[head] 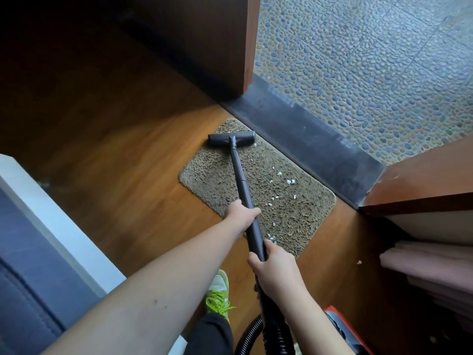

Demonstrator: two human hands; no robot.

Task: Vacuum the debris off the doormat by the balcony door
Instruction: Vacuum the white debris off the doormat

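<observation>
While both hands are on the black vacuum tube (240,183), the wide floor head (231,138) sits at the far left end of the brown doormat (217,172), partly hanging over the mat's left edge onto the wood floor (115,149). Left hand (240,213) is wrapped around the tube about halfway up, fingers curled under it, so that grip is closed on the tube. Right hand (275,267) holds it lower down near the handle end, thumb on top and fingers round it, same deal.

Doormat lies flat on the wood floor, long side right up against the dark door sill (307,139), with the pebble-patterned balcony floor (371,60) beyond that. Little white bits of debris (290,181) are scattered over the right half of the mat, a few more close to the near edge by the right hand. One stray crumb (359,262) sits on the wood floor off to the right of the mat.

Ribbed black hose (249,331) curls down at the bottom, next to a red-orange vacuum body (340,326). A shoe with neon green laces (218,295) is planted just below the mat.
</observation>
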